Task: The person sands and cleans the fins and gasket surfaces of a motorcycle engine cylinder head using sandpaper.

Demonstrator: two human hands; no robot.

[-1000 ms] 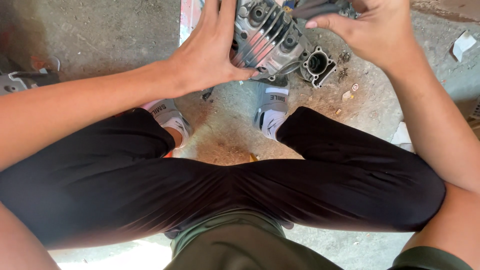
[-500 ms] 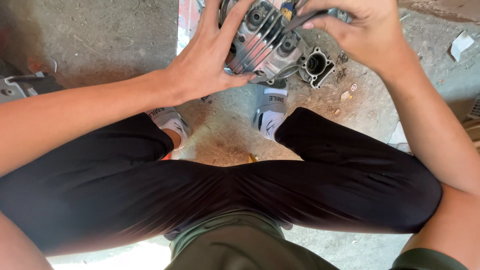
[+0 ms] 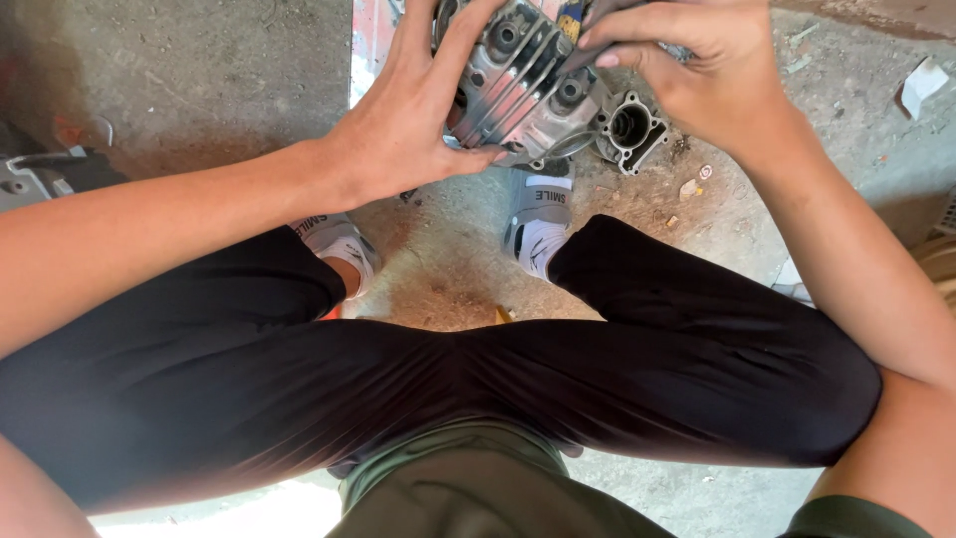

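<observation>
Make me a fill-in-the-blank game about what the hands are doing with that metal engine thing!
1. The left hand presses on the finned metal ____.
2. The right hand has its fingers curled at the engine part's ____ side.
3. The person wears ____ trousers.
4. A smaller metal part with a round ____ lies on the floor beside it.

Missing words: engine part; right; black; hole

A small grey metal housing (image 3: 629, 130) lies on the concrete floor (image 3: 199, 70); a white scrap (image 3: 921, 85), perhaps paper, lies well apart.
</observation>
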